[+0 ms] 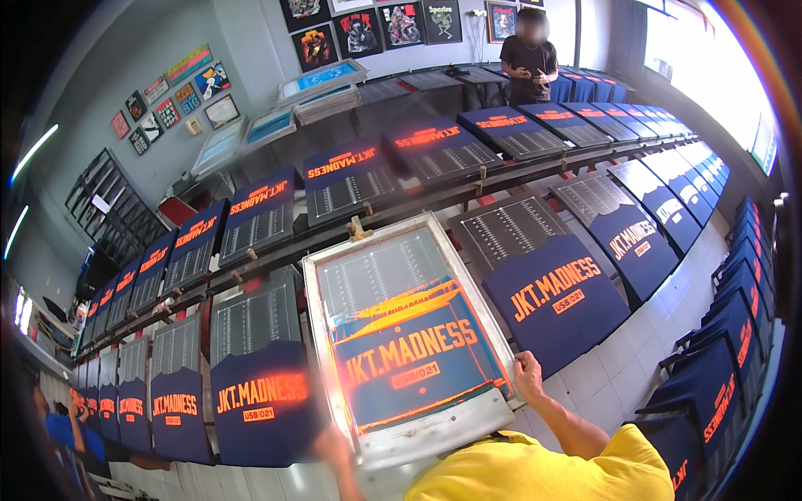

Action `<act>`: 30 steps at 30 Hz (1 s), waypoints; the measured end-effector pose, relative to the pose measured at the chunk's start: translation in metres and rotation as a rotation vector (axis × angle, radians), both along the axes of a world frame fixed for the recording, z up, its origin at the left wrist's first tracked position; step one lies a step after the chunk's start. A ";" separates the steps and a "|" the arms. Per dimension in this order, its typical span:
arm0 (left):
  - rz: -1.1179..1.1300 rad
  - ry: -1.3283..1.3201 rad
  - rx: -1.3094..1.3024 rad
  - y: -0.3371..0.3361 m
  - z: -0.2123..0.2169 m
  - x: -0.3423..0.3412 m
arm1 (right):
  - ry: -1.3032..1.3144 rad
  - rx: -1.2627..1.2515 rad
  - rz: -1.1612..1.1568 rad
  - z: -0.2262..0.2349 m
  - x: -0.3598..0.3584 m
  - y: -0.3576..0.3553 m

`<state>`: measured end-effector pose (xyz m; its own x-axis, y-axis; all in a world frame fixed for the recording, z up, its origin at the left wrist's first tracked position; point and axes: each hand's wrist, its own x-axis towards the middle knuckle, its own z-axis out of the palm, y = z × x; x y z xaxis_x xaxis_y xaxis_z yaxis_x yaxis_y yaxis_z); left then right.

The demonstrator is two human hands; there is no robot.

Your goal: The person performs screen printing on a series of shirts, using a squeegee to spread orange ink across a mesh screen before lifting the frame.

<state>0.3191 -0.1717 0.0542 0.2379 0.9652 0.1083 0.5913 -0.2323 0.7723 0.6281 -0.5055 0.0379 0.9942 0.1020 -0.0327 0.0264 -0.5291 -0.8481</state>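
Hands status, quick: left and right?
Left hand: blurred beside the screen frame's lower-left corner; grip can't be told.
Right hand: closed on the frame's right edge.

The left grip [336,449] is blurred, so its fingers cannot be told apart against the screen frame [434,436]. The lower edge cuts off its forearm and the yellow shirt [535,474]. Prints on the farthest navy garments [707,163] are too small to make out.
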 end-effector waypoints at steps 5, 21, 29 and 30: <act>-0.045 0.083 0.001 0.009 -0.014 -0.010 | -0.089 0.088 0.014 -0.023 0.005 0.001; 0.011 -0.012 -0.324 0.020 -0.013 -0.016 | 0.076 -0.036 0.053 -0.013 0.006 -0.001; 0.019 -0.234 -0.468 0.018 -0.004 -0.015 | 0.116 -0.075 0.012 -0.002 0.001 0.000; -0.006 -0.265 -0.435 0.017 -0.005 -0.015 | 0.144 -0.062 0.035 -0.003 0.003 -0.003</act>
<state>0.3041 -0.1547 0.0495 0.2626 0.9332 -0.2455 0.3612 0.1409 0.9218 0.6309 -0.5085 0.0349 0.9747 0.1304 -0.1816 -0.0732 -0.5813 -0.8104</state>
